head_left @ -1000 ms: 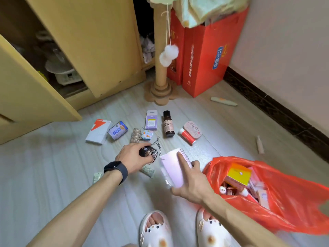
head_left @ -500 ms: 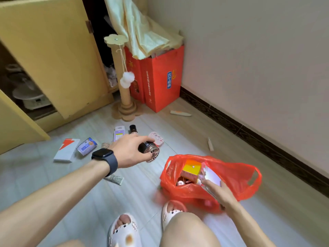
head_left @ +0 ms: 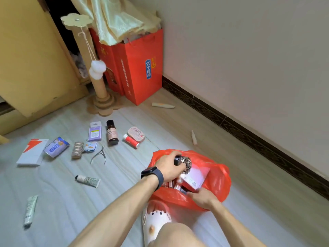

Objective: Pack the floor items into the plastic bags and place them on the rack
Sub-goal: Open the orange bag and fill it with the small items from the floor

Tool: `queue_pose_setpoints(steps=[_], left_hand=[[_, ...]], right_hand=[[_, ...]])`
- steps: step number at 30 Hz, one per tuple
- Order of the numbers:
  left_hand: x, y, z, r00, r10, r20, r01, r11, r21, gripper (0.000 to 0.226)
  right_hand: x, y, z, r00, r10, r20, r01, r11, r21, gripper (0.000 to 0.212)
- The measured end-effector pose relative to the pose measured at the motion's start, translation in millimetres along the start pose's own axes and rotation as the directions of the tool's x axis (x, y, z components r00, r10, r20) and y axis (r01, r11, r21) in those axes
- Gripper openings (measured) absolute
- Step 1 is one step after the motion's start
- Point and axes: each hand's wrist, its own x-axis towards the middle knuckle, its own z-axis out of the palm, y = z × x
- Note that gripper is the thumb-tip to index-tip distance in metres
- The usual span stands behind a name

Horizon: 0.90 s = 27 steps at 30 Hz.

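Gripping the small handheld fan [head_left: 184, 163] by its dark handle, your left hand [head_left: 168, 166] hangs over the mouth of the red plastic bag [head_left: 221, 179], fingers curled round the handle, the round grille head toward the wall. A dark watch [head_left: 152, 175] sits on that wrist.

Your right hand [head_left: 203, 197] is at the bag's near rim, fingers close together and pointing in under the pink notebook [head_left: 195, 176] that stands tilted inside the bag. Whether they pinch the plastic or only lie on it cannot be told. The bag sits on the floor [head_left: 58, 193], its near side over the toe of your white slipper [head_left: 156, 221], with a few small packets visible under the notebook (too jumbled to name).

To your left, well apart from the bag, the loose things lie in a rough row:
- a white box with an orange mark [head_left: 32, 152]
- a blue-and-white pack [head_left: 56, 147] touching it
- a stack of spools [head_left: 77, 150]
- a small tin [head_left: 90, 146]
- a purple card pack [head_left: 95, 133]
- a brown bottle [head_left: 112, 133]
- a red-and-white tube [head_left: 130, 141] against a pink tin [head_left: 136, 133]

Metal nippers [head_left: 98, 155] lie just below the small tin. Nearer you are a patterned tube [head_left: 88, 180] and a pale green tube [head_left: 30, 210]. Near the wall lie a cream stick [head_left: 162, 105] and a small pale bottle [head_left: 194, 138].
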Motion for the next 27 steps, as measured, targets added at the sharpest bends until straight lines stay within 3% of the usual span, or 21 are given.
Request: queue_pose_setpoints(steps=[4,7,10,15,16,21,24,27], left_hand=[[15.2,-14.5,45.8,0.999,-0.037,0.034,0.038,0.999,-0.038,0.05],[11.0,-25.7,75.2,0.991,0.078,0.112,-0.103,0.964,0.246,0.053],[4.5,-39.1,83.8,0.952,0.255,0.168,-0.302,0.721,0.624,0.053],[1.5,-63.9,53.1,0.958,0.076,0.276,-0.283,0.392,0.875,0.053],[-0.5,-67.1,44.7,0.958,0.07,0.279,-0.284,0.378,0.881,0.053],[-19.0,-63.2,3.2,0.947,0.157,0.282,-0.322,0.516,0.794,0.051],[-28.0,-49.5,-27.6,0.96,0.152,0.234,-0.277,0.63,0.726,0.065],[-34.1,-42.4,-71.4,0.976,0.16,0.151,-0.218,0.621,0.753,0.067]], right_hand=[[-7.4,15.0,-8.1,0.997,-0.027,-0.07,0.016,0.987,-0.157,0.063],[-19.5,15.9,-26.7,0.975,-0.07,-0.211,0.029,0.981,-0.19,0.067],[-29.0,19.4,-44.7,0.952,-0.117,-0.281,0.036,0.959,-0.28,0.063],[-35.8,34.6,-55.3,0.956,-0.108,-0.274,0.0,0.929,-0.369,0.063],[-37.3,36.2,-54.4,0.954,-0.114,-0.277,0.007,0.934,-0.358,0.063],[-49.2,19.3,-43.2,0.904,-0.298,-0.306,0.186,0.92,-0.345,0.058],[-60.6,-4.9,-41.8,0.834,-0.435,-0.34,0.316,0.881,-0.352,0.059],[-76.2,-35.8,-45.0,0.734,-0.552,-0.396,0.437,0.829,-0.348,0.057]])
